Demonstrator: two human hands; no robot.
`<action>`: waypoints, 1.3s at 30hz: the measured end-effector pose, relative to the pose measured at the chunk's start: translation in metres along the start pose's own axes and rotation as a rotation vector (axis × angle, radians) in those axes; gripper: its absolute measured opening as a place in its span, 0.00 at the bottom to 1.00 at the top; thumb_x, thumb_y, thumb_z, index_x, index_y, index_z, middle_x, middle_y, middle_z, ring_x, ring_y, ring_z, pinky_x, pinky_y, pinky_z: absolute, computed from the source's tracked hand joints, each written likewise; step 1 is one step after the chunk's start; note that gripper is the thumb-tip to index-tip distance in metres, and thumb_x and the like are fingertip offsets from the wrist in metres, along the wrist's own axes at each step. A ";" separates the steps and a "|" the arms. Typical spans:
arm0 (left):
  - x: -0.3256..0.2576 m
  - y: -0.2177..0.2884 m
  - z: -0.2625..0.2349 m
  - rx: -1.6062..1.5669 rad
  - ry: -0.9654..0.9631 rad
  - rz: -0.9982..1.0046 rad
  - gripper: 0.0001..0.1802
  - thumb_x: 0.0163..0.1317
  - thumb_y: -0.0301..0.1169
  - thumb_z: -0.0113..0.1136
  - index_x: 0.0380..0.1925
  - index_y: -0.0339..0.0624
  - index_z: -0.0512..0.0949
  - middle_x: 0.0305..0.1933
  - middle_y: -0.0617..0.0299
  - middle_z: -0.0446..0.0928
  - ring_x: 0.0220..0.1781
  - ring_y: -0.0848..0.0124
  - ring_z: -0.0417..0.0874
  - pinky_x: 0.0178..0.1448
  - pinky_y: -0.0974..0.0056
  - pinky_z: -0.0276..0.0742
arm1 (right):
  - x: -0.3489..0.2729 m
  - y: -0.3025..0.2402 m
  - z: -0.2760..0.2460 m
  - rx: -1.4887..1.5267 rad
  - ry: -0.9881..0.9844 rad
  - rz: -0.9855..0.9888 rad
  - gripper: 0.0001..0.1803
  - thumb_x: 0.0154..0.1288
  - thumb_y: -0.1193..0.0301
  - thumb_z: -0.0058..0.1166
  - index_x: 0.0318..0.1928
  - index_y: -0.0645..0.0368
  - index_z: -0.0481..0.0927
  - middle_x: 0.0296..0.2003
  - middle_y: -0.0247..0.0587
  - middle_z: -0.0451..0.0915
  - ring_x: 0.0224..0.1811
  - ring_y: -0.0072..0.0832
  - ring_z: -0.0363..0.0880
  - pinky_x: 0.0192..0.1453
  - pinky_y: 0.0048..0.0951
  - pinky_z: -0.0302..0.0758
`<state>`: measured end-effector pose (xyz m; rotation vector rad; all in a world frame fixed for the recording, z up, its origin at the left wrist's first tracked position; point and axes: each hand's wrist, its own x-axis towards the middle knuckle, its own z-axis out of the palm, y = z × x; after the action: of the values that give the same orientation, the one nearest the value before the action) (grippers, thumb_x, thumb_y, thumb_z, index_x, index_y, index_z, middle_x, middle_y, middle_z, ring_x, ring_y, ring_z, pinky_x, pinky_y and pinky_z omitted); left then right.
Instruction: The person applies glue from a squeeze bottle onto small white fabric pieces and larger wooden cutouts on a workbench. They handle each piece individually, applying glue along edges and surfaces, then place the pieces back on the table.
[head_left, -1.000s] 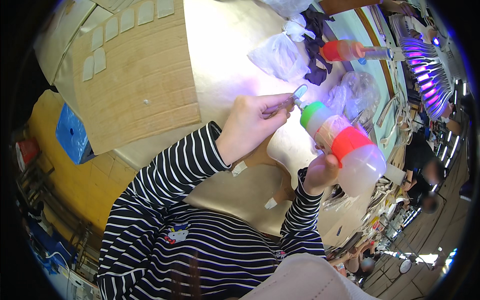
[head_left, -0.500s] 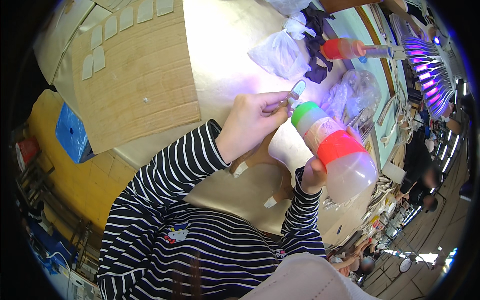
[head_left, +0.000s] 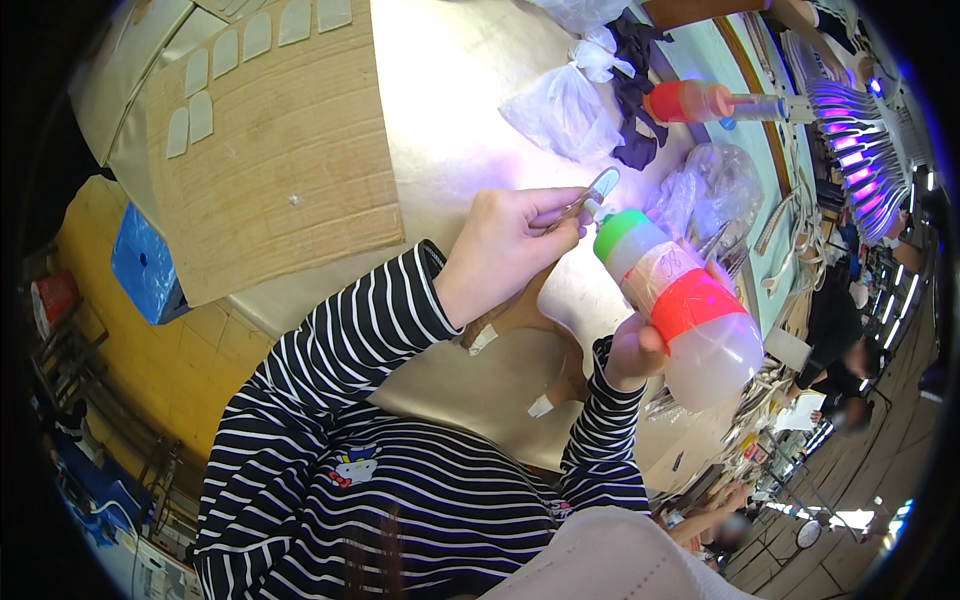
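My left hand pinches a small clear piece at its fingertips | my right hand grasps the squeeze bottle, green-capped nozzle tilted up against that piece | cardboard sheet well left of both.

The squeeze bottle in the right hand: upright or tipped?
Tipped. The squeeze bottle lies slanted in the right hand, its green cap up-left with the nozzle toward the small piece that the left hand holds.
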<state>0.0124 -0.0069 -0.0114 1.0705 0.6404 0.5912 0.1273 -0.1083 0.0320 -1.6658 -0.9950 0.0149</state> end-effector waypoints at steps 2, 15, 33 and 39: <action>-0.001 0.001 0.001 0.004 -0.001 0.000 0.19 0.61 0.21 0.54 0.52 0.25 0.71 0.44 0.54 0.79 0.44 0.75 0.79 0.48 0.73 0.76 | 0.001 0.001 -0.002 -0.019 -0.044 -0.009 0.59 0.37 0.34 0.63 0.60 0.64 0.57 0.54 0.49 0.67 0.53 0.45 0.72 0.58 0.44 0.69; -0.001 0.001 0.000 0.014 0.004 -0.001 0.19 0.61 0.20 0.54 0.52 0.25 0.71 0.44 0.54 0.80 0.45 0.75 0.80 0.49 0.73 0.76 | 0.002 0.000 -0.004 -0.031 -0.048 -0.023 0.58 0.40 0.33 0.60 0.61 0.62 0.54 0.56 0.48 0.64 0.55 0.47 0.71 0.59 0.45 0.69; 0.002 -0.003 -0.001 -0.040 -0.028 -0.013 0.18 0.62 0.21 0.52 0.52 0.26 0.71 0.46 0.54 0.79 0.47 0.73 0.80 0.52 0.71 0.76 | -0.005 0.012 -0.004 0.088 0.080 0.033 0.59 0.32 0.38 0.69 0.58 0.66 0.62 0.51 0.52 0.72 0.53 0.41 0.73 0.58 0.39 0.70; 0.007 -0.008 -0.004 -0.202 -0.061 -0.115 0.19 0.63 0.23 0.52 0.54 0.27 0.71 0.48 0.54 0.78 0.49 0.72 0.80 0.56 0.70 0.74 | 0.007 0.014 -0.023 0.272 0.359 0.178 0.52 0.47 0.32 0.54 0.59 0.62 0.62 0.54 0.44 0.70 0.55 0.38 0.71 0.59 0.43 0.69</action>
<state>0.0152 -0.0025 -0.0216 0.8538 0.5722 0.5093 0.1511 -0.1224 0.0317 -1.4370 -0.5462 -0.0289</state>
